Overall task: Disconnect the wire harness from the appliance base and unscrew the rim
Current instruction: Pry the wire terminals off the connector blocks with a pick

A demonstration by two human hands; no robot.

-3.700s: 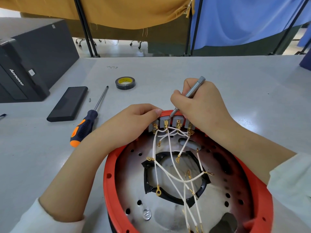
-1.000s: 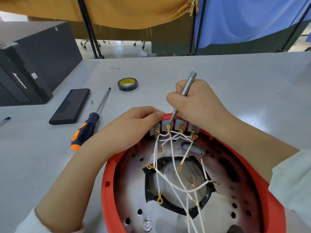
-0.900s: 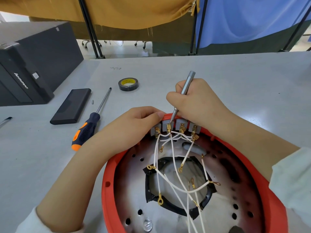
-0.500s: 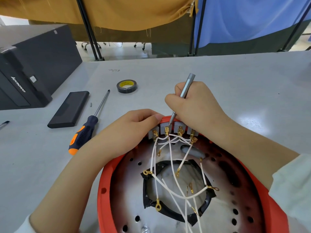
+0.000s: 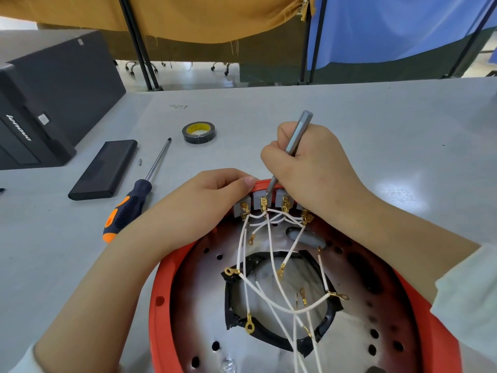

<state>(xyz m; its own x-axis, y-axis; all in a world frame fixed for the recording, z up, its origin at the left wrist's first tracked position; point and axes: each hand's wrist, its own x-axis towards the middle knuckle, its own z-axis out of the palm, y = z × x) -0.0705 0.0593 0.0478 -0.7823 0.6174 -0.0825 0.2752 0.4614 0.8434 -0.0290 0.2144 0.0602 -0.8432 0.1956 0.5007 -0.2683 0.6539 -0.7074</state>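
Note:
The appliance base (image 5: 204, 313), a perforated metal plate inside an orange-red rim (image 5: 158, 300), lies upturned on the table in front of me. White harness wires (image 5: 271, 267) with gold ring and spade terminals run from a row of grey terminal blocks (image 5: 258, 196) at the far rim. My right hand (image 5: 309, 168) grips a slim grey metal screwdriver (image 5: 295, 133), whose tip sits on the second terminal from the left. My left hand (image 5: 199, 203) grips the far left part of the rim beside the blocks, its thumb on top.
An orange-and-black screwdriver (image 5: 134, 197) lies left of the base beside a flat black case (image 5: 105, 168). A roll of black tape (image 5: 199, 132) sits further back. A black computer case (image 5: 51, 98) stands at far left. A small screw (image 5: 140, 162) lies near the case.
Both hands stay in the same hold at the terminal blocks. The slim screwdriver's shaft has shifted slightly; the view has shifted a little.

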